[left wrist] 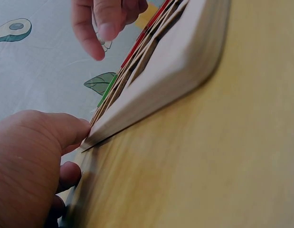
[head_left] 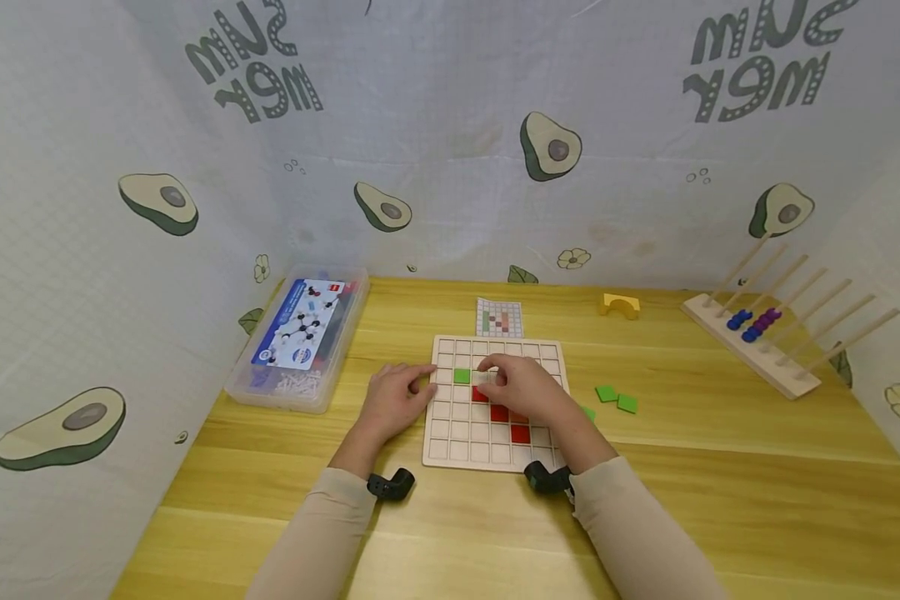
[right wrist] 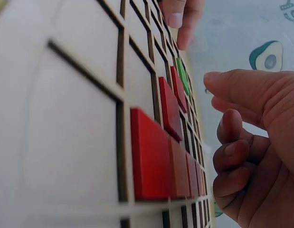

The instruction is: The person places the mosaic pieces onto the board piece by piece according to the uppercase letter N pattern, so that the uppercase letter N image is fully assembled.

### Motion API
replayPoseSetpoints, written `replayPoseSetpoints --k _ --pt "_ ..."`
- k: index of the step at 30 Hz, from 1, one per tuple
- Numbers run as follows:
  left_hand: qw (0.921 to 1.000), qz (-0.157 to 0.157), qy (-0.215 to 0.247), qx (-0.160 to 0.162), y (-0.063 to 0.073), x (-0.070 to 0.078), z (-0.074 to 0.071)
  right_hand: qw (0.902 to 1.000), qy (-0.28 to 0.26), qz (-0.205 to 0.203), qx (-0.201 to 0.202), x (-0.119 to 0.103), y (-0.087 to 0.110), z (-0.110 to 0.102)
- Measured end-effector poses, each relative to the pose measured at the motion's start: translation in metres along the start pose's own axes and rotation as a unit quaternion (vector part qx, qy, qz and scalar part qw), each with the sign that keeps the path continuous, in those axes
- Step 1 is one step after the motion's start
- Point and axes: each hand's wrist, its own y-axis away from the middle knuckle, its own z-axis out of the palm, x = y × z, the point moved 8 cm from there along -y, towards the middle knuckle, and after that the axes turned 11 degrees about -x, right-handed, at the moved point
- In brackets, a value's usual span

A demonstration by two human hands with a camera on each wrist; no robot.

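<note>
A wooden grid board (head_left: pixel 450 452) lies on the table, with a green square tile (head_left: pixel 462 376) in one cell. Red tiles (head_left: pixel 521 434) step diagonally down to its right; orange-brown tiles (right wrist: pixel 180 168) line up beyond the nearest red one in the right wrist view. My left hand (head_left: pixel 396 402) touches the board's left edge with its fingertips. Over the upper middle cells is my right hand (head_left: pixel 528 387), thumb and index finger apart with nothing seen between them, the other fingers curled. It hides part of the board.
Behind the board lies a printed pattern card (head_left: pixel 499 318). Loose green tiles (head_left: pixel 627 403) lie to the right, one partly behind the right forearm. A clear plastic box (head_left: pixel 296 342) stands left, a yellow arch block (head_left: pixel 619 306) at the back, a pegged bead rack (head_left: pixel 750 346) far right.
</note>
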Motion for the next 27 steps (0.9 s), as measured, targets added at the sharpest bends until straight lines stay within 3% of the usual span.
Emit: replayPoseSetpoints --k 11,21,27 --pt "0.9999 0.004 0.014 -0.003 0.001 0.0 0.0 0.9999 0.005 0.007 0.014 0.035 0.041 -0.019" --pt "0.9999 0.004 0.013 -0.002 0.0 0.0 -0.001 0.9982 0.003 0.058 0.01 0.094 0.074 -0.049" --pt "0.9999 0.007 0.013 0.0 0.0 0.0 0.0 0.9965 -0.009 0.082 0.016 0.118 0.086 -0.057"
